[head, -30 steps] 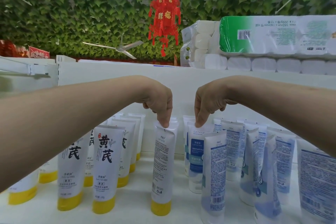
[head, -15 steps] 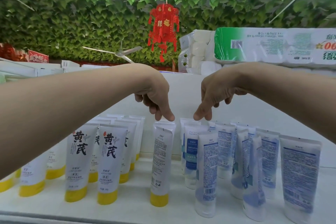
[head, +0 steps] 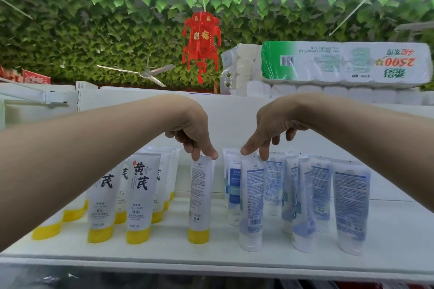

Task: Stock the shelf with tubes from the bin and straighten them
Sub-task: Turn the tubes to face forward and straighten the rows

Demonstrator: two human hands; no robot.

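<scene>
left hand [head: 187, 129] lowered, pinching yellow-capped tube [head: 200, 197], right hand [head: 274, 124] lowered, pinching blue tube [head: 252, 202]

The white shelf [head: 164, 256] carries tubes standing upright on their caps. At the left, yellow-capped tubes [head: 138, 197] stand in rows running back. 1 lone yellow-capped tube [head: 200, 199] stands mid-shelf, apart from both groups. At the right, white-capped blue-printed tubes [head: 350, 209] crowd together, some tilted, the front blue-printed tube [head: 251, 204] nearest the lone one.

Straight above the grip, a red lantern [head: 201, 40] (gold characters) hanging among green leaves [head: 70, 30]; up-left, a ceiling fan [head: 143, 74]; up-right, stacked toilet-paper packs [head: 340, 63].
</scene>
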